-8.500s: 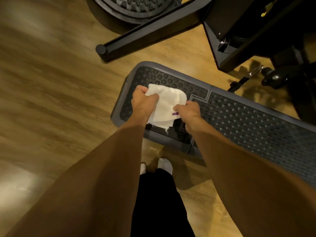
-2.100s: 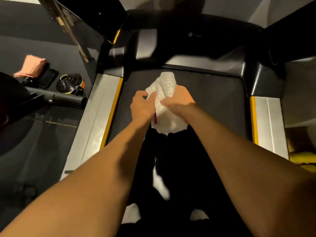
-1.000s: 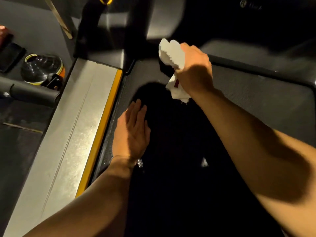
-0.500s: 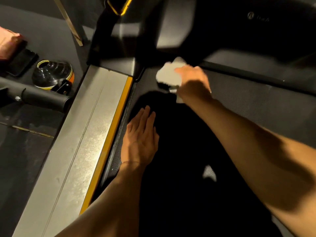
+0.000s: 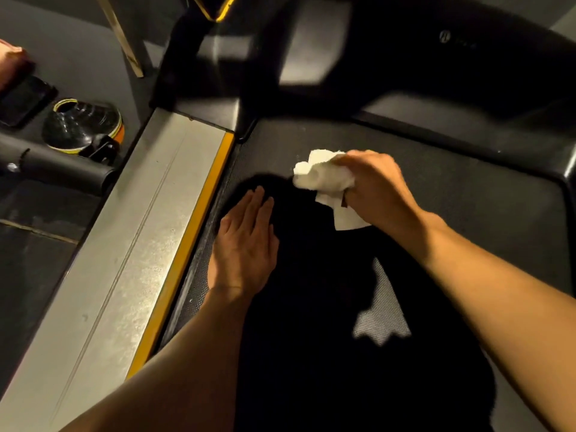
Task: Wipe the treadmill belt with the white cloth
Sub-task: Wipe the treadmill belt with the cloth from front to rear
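Observation:
The dark treadmill belt (image 5: 452, 188) fills the middle and right of the head view, partly under my own shadow. My right hand (image 5: 378, 190) grips a bunched white cloth (image 5: 324, 179) and presses it onto the belt near its front end. My left hand (image 5: 247, 244) lies flat on the belt with fingers together and extended, close to the belt's left edge, a short way left of and below the cloth. It holds nothing.
A silver side rail (image 5: 137, 238) with a yellow strip (image 5: 187, 247) runs along the belt's left edge. The black motor cover (image 5: 405, 57) rises beyond the belt. On the floor at left lie a black-and-yellow cone stack (image 5: 84, 126), a dark bar (image 5: 53, 169) and a phone (image 5: 23, 101).
My right hand has brought the cloth down from the air onto the belt and slid it back toward me. My left hand has stayed flat on the belt.

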A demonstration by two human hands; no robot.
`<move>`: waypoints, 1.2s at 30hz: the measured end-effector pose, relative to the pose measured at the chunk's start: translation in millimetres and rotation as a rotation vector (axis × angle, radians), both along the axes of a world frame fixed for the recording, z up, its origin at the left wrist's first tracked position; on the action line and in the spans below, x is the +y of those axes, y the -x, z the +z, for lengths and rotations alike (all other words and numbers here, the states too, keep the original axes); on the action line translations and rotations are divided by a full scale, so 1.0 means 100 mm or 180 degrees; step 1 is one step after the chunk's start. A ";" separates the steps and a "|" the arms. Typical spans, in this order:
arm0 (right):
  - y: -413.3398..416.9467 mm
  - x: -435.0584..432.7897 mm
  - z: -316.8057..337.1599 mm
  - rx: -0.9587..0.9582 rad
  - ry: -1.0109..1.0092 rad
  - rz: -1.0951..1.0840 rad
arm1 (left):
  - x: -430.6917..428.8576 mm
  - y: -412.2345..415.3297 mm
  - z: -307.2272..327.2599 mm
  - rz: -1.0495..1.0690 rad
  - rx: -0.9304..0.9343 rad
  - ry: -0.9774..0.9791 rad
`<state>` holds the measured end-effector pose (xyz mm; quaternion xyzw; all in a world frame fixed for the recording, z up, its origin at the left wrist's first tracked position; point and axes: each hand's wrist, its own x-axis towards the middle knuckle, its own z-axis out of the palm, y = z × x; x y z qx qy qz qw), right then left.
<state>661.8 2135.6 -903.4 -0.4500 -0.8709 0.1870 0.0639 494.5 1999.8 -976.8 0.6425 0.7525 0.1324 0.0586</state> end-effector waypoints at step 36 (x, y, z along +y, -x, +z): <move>0.31 0.14 -0.36 -0.0340 0.0219 -0.0953 | -0.04 0.02 0.08 0.0222 -0.1227 0.0440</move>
